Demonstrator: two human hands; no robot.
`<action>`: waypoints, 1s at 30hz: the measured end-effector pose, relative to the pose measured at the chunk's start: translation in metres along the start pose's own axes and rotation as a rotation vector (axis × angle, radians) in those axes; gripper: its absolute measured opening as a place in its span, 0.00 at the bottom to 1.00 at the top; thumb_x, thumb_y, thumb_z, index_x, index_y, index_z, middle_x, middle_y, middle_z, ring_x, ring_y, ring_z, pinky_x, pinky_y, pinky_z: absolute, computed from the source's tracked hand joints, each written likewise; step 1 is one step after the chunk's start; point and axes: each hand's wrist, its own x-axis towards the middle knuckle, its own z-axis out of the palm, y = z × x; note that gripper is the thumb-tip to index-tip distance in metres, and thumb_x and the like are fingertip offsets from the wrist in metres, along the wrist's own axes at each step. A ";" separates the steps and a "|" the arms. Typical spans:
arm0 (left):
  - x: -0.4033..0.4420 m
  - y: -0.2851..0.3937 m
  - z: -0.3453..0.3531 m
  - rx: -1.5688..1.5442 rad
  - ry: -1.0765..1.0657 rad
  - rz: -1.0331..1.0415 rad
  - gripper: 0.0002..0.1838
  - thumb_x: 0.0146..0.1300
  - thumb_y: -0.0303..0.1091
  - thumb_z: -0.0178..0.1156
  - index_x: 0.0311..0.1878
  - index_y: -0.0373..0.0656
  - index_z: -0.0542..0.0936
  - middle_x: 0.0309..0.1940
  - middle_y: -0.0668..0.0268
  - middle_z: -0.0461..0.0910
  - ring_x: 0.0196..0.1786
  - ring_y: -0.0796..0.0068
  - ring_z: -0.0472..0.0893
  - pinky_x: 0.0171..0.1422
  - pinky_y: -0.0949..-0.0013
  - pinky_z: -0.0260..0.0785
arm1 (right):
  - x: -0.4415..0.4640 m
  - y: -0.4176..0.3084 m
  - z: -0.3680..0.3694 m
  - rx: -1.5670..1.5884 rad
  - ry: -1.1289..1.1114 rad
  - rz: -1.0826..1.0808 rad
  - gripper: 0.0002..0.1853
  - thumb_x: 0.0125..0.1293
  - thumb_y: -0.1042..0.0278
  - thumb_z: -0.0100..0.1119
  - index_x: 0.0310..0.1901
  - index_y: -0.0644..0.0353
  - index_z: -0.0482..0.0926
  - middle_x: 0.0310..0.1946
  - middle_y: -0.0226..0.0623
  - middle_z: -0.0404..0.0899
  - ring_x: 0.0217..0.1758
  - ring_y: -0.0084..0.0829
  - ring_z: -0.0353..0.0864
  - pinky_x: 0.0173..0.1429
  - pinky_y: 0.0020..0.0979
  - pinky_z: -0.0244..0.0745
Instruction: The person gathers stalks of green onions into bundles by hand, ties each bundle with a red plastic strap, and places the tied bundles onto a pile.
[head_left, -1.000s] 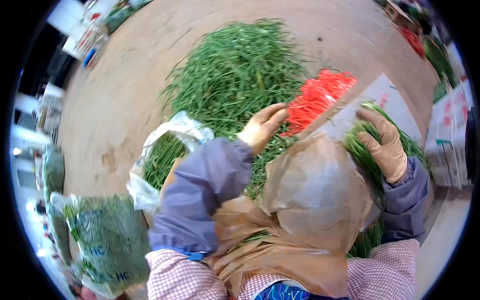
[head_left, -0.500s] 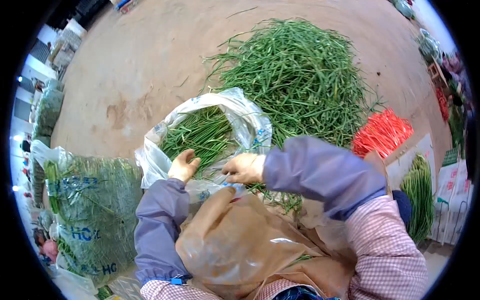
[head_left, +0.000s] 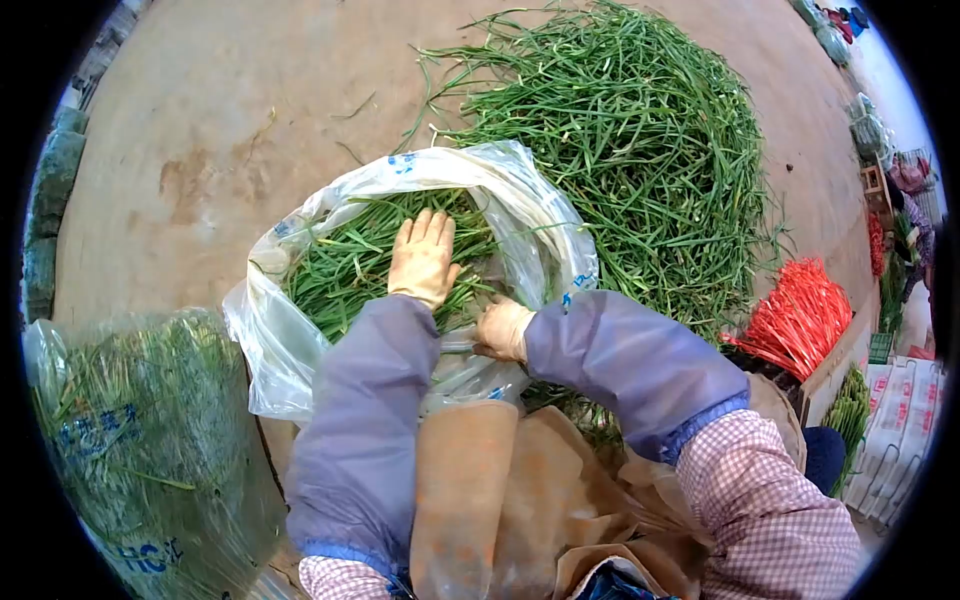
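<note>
A large clear plastic bag [head_left: 262,290] with blue print stands with its mouth wide and its rim rolled out. Inside lie long, thin green stalks [head_left: 335,270], like chives or garlic greens. My left hand [head_left: 424,255], in a pale glove, rests flat on them with the fingers stretched out and close together. At the near right side of the mouth, my right hand [head_left: 505,328] has its fingers curled at the bag's plastic; the fingertips are partly hidden. A brown apron [head_left: 465,490] covers my lap just below the bag.
A big heap of loose green stalks [head_left: 640,150] lies on the floor beyond the bag. Red ties [head_left: 800,315] sit in a bundle at the right, near white printed boxes [head_left: 900,420]. A filled plastic bag [head_left: 150,440] stands at the left.
My left hand has gone from the bag's near edge forward onto the stalks, its fingers now straightened. My right hand stays by the near rim. The view has shifted closer to the bag.
</note>
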 end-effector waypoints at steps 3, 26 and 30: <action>0.008 0.002 0.016 0.075 0.020 -0.011 0.44 0.52 0.43 0.70 0.70 0.38 0.63 0.68 0.57 0.66 0.70 0.58 0.64 0.74 0.55 0.55 | -0.007 0.024 0.004 0.078 0.066 0.182 0.15 0.62 0.53 0.59 0.39 0.58 0.82 0.36 0.47 0.83 0.44 0.50 0.82 0.49 0.48 0.75; 0.008 -0.033 -0.005 -0.594 -0.176 -0.274 0.43 0.42 0.29 0.73 0.67 0.45 0.69 0.56 0.53 0.78 0.61 0.56 0.77 0.68 0.62 0.67 | 0.004 0.104 -0.004 1.693 0.599 0.828 0.13 0.72 0.65 0.53 0.50 0.65 0.80 0.34 0.39 0.85 0.27 0.27 0.83 0.31 0.27 0.76; -0.013 -0.050 -0.031 -0.933 -0.105 -0.361 0.43 0.43 0.25 0.72 0.67 0.42 0.69 0.60 0.55 0.76 0.65 0.63 0.74 0.71 0.66 0.64 | -0.002 0.103 0.001 1.706 0.607 0.704 0.13 0.72 0.67 0.53 0.50 0.65 0.80 0.35 0.37 0.85 0.30 0.24 0.80 0.34 0.25 0.76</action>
